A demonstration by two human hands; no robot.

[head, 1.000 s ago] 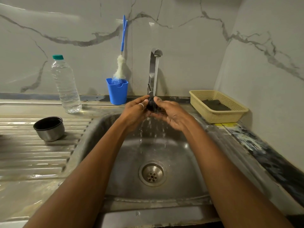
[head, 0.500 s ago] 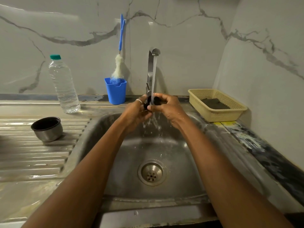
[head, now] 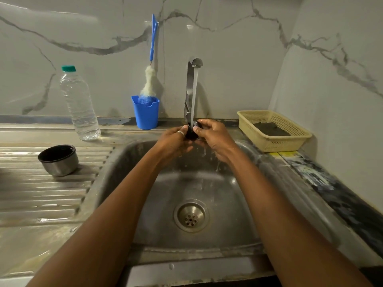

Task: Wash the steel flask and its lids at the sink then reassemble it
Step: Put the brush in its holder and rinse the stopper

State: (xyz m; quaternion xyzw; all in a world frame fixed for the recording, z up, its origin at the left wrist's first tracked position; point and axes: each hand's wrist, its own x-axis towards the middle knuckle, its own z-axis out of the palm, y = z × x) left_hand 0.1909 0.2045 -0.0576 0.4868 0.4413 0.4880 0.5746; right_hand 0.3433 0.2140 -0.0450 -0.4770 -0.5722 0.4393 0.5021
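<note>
Steel cup lid (head: 59, 162): at 9 o'clock from the basin, mouth up on the ribbed draining board (head: 41, 195). It's dark inside, and I cannot tell if anything is in it.
Blue cup (head: 146, 114): 11 o'clock, right by the wall. A bottle brush (head: 148, 83) stands in it, white fluffy head showing, blue handle leaning on the wall.
Plastic bottle (head: 80, 108): 10 o'clock, upright with its green cap on. It's see-through, but the fill level is hard to read.
Yellow basket (head: 259, 139): 2 o'clock, with a dark pad (head: 270, 129) lying flat inside.
Basin (head: 207, 183): wet steel, drain strainer (head: 191, 216) in the middle of its floor, drips falling below the hands.
Black lid (head: 191, 135): 12 o'clock over the basin, right under the stream from the tap (head: 193, 63), sandwiched between both hands.
Left hand (head: 176, 141): grasping the lid from its side, fingers curled, a ring on one finger.
Right hand (head: 215, 137): grasping it too, fingers curled over the top.
Since half a second ago: hardly a change. Both hands stay on the lid, and the water keeps running onto it. The cup lid, bottle and basket sit where they were.
Desk (head: 31, 245): wet steel at 8 o'clock, with a dark mottled strip from 3 to 4 o'clock.
Room: grey-veined marble walls meeting in a corner at 1 o'clock.
</note>
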